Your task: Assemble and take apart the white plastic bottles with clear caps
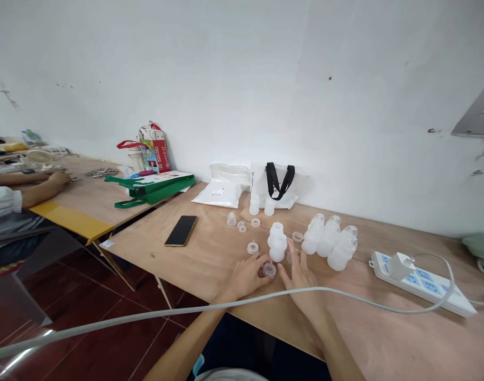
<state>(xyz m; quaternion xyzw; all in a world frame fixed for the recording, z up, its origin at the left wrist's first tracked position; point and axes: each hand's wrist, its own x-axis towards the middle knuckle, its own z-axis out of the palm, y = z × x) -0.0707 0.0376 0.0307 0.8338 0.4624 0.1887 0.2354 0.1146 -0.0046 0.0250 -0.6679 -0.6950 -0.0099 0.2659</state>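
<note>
My left hand (250, 276) rests low over the wooden table, with thumb and fingers curled round a small clear bottle collar (269, 270). Beside it, my right hand (302, 276) has its fingers stretched and apart, and I see nothing held in it. A translucent ring behind its fingers is partly hidden. Just beyond both hands stand whitish plastic bottles (278, 244) without caps. Another collar with a nipple (253, 247) lies left of them. A loose ring (298, 237) lies near my right fingertips. Several bottles with clear domed caps (331, 241) stand to the right.
A phone (181, 230) lies at left; a clear cap (231, 219) and small rings lie behind. White packages (221, 191) stand by the wall. A power strip (420, 280) is at right; its cable (210, 308) crosses before my forearms. A co-worker's hands (55, 180) rest on another table.
</note>
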